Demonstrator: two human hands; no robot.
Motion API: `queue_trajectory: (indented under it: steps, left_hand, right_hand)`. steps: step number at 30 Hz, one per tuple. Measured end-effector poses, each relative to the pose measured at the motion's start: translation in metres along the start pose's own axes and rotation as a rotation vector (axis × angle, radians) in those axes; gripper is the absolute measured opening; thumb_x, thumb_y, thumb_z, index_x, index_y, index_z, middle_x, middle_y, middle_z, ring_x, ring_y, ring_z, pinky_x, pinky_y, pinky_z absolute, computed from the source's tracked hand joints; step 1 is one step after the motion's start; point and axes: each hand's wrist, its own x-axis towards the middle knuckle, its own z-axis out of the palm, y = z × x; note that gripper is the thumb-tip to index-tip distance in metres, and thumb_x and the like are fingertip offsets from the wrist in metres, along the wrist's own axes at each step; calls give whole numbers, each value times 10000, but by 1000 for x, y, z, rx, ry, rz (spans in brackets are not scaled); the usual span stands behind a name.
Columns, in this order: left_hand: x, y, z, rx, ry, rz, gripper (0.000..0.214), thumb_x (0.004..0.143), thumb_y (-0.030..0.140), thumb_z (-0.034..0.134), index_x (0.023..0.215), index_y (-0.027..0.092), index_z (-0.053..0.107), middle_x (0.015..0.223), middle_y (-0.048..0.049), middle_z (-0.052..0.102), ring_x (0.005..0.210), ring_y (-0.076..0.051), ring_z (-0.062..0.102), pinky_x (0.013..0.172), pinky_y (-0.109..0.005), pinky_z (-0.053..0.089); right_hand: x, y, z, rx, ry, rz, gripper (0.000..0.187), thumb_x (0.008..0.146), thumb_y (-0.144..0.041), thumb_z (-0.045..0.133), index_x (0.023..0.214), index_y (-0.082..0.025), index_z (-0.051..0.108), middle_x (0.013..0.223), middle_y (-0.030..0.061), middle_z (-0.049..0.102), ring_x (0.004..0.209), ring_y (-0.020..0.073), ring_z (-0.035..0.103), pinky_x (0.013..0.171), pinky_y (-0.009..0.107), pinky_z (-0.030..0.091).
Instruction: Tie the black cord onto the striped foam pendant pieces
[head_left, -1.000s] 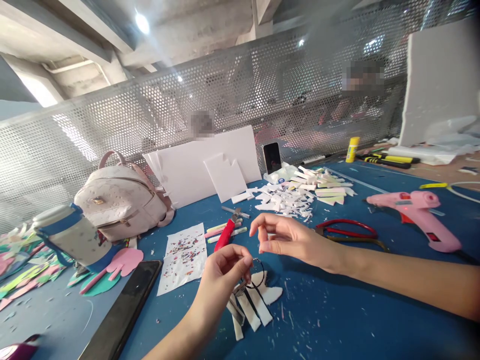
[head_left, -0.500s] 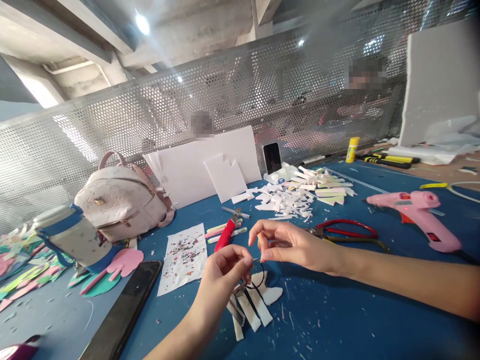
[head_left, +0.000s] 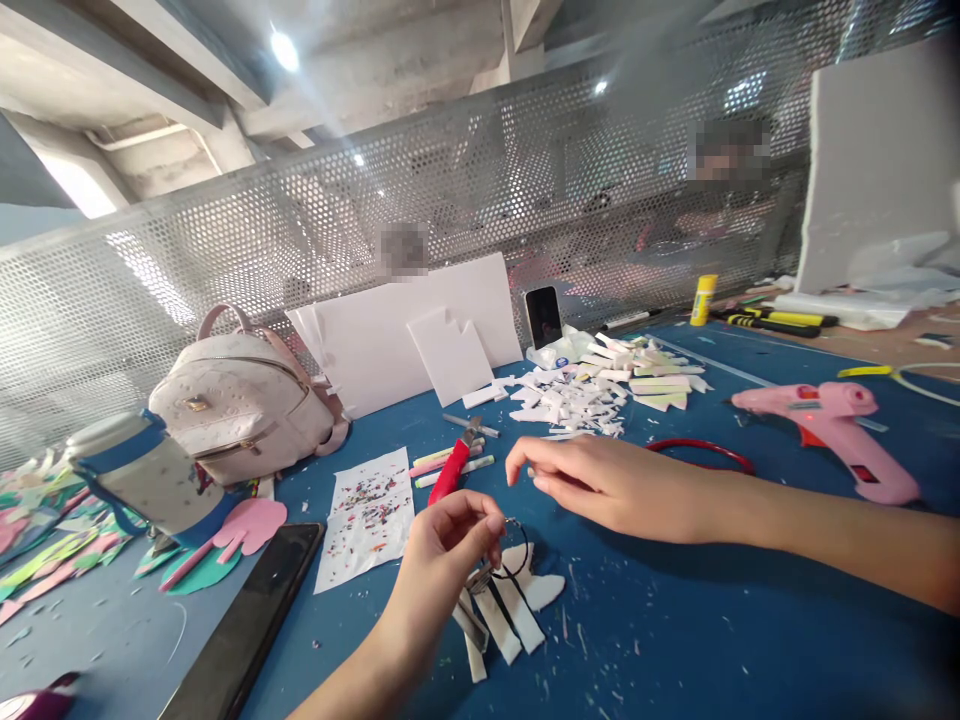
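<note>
My left hand (head_left: 454,545) is pinched at the end of a thin black loop (head_left: 525,548), which hangs beside the fingertips with small metallic bits at its top. Below it on the blue table lie white foam strips (head_left: 517,610) and a greyish metallic piece (head_left: 471,625), partly hidden by my fingers. My right hand (head_left: 600,485) hovers to the right of the loop, palm down. Its fingers are loosely bent and apart, with nothing visible in them. Behind it, red-handled scissors or pliers (head_left: 739,458) are mostly covered.
A pink glue gun (head_left: 832,425) lies at right, a glue stick (head_left: 703,300) behind it. White foam scraps (head_left: 574,395) are heaped at the back. A red utility knife (head_left: 452,470), speckled paper (head_left: 367,510), black phone-like slab (head_left: 247,620), tumbler (head_left: 154,475) and backpack (head_left: 240,390) occupy the left.
My right hand has let go near the loop and drawn away slightly rightward, its fingers straightening and covering more of the red-handled tool. My left hand has stayed in place.
</note>
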Motion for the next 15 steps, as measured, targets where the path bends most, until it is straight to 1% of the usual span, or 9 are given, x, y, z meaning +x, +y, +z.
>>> queue_trajectory:
  steps: [2,4,6,8,10,12,13,15]
  left_hand:
    - [-1,2,1,2,3,-2,244,831,373,750,812,143,670,644,-9,570,590,-108,517,591,-215,388]
    - [-2,2,2,5,10,-9,248,828,375,754,804,143,669,636,-9,570,588,-109,514,588,-213,387]
    - [-2,2,2,4,17,-18,251,822,379,758,804,146,668,625,-8,571,584,-111,514,581,-211,386]
    - [-2,1,1,2,11,-18,251,824,382,754,809,147,667,618,-11,573,583,-115,516,578,-213,387]
    - [-1,0,0,3,-2,-12,246,828,379,749,808,149,663,623,-16,577,586,-119,519,578,-217,388]
    - [-1,-1,0,7,-11,-7,241,831,375,745,808,151,659,631,-18,576,587,-121,519,574,-220,386]
    - [-1,0,0,7,-13,-5,238,831,373,745,809,153,658,638,-17,575,588,-120,518,572,-220,384]
    - [-1,1,0,1,-12,-2,238,832,373,742,805,154,654,648,-15,568,592,-118,512,573,-220,380]
  right_hand:
    - [-8,-7,-6,-203,-84,-35,240,997,-225,428,1155,-281,600,767,7,613,712,203,594,636,305,369]
    - [-16,-15,-12,-339,-216,-97,227,983,-182,459,1074,-256,653,819,29,670,773,228,648,671,327,394]
    - [-23,-23,-16,-393,-338,-134,200,961,-160,530,1052,-251,684,881,37,711,832,239,680,699,330,414]
    - [-30,-29,-19,-386,-411,-141,204,928,-166,617,1078,-276,699,918,30,733,867,240,693,704,321,423]
    - [-35,-34,-20,-361,-435,-154,240,885,-160,685,1081,-294,711,900,20,742,853,237,698,686,311,420]
    - [-37,-35,-20,-335,-431,-191,224,865,-150,711,1037,-293,726,839,10,743,796,226,696,650,303,404]
    - [-36,-35,-18,-308,-415,-215,193,879,-158,699,1015,-291,729,819,6,741,770,217,691,636,301,397]
    - [-31,-35,-13,-228,-335,-270,157,946,-187,620,1011,-288,722,833,9,741,754,201,682,636,298,396]
